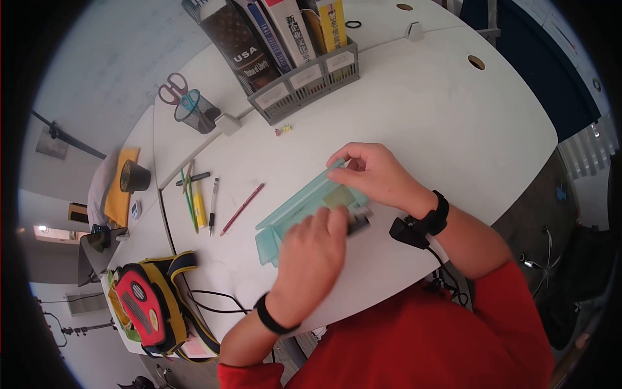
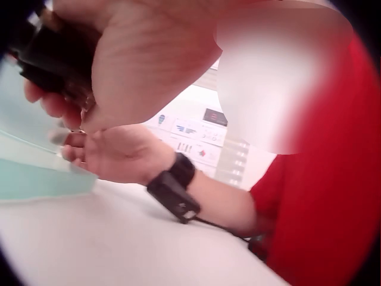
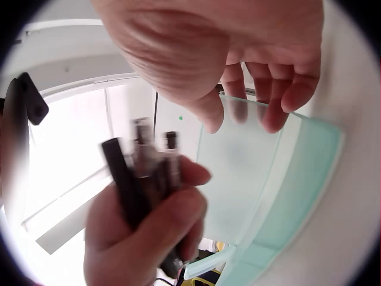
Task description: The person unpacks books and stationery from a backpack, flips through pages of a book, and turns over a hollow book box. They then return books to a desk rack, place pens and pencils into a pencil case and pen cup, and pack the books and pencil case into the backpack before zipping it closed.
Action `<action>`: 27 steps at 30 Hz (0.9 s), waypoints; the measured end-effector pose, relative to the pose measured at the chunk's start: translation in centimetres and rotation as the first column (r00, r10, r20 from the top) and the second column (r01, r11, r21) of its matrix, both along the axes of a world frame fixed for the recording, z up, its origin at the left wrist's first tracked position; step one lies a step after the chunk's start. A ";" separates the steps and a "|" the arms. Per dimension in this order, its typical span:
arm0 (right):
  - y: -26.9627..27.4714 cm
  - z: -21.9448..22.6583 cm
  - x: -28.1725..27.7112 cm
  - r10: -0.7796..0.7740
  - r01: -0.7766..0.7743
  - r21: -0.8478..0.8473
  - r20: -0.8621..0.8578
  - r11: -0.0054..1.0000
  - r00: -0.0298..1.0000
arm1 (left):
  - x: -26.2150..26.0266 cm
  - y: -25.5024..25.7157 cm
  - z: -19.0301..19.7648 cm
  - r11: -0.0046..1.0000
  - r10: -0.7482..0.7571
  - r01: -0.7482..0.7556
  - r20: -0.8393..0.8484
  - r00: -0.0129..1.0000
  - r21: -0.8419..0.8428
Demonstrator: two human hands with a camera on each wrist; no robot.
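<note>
A teal translucent plastic pencil case (image 1: 304, 201) lies on the white table with its lid raised. My right hand (image 1: 376, 175) holds the lid's far right edge, thumb on one side and fingers on the other, as the right wrist view (image 3: 238, 164) of the case's lid shows. My left hand (image 1: 311, 249) grips a bundle of several pens (image 3: 152, 179), dark and clear-barrelled, their ends blurred, over the near side of the case. A pale yellow-green patch (image 1: 338, 196) shows at the case beyond the pens. The left hand hides part of the case.
Left of the case lie a maroon pencil (image 1: 243, 209), a pen (image 1: 213, 206), a yellow highlighter (image 1: 199, 204) and green strips (image 1: 188, 201). A mesh cup (image 1: 197, 115) with scissors and a grey book rack (image 1: 304, 84) stand behind. A red-yellow backpack (image 1: 146, 305) sits at the left edge.
</note>
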State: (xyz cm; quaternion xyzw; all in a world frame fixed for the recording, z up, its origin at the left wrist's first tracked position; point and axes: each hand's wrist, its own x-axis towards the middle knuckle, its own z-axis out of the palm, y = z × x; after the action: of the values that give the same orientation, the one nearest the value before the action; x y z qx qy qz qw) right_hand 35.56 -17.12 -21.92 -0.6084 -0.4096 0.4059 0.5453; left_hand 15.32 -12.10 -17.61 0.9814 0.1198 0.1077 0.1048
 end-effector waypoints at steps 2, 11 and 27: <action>0.0 -0.3 0.3 0.008 -0.008 0.012 0.004 1.000 1.000 | 1.0 1.7 -1.1 0.983 0.127 -0.126 0.000 0.992 0.136; -0.3 -0.2 0.8 0.022 -0.021 0.013 -0.085 1.000 0.996 | 2.5 3.3 -3.2 0.987 0.121 -0.122 0.024 0.992 0.101; -1.7 1.0 1.3 0.134 -0.051 -0.215 0.390 0.975 0.911 | -4.3 3.4 -0.8 0.998 0.055 -0.058 -0.092 0.994 -0.020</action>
State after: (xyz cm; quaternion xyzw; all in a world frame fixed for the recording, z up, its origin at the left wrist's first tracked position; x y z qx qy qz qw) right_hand 36.87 -18.80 -20.90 -0.7103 -0.4986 0.3366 0.3655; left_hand 11.03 -8.75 -18.42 0.9802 0.1534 0.0644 0.1073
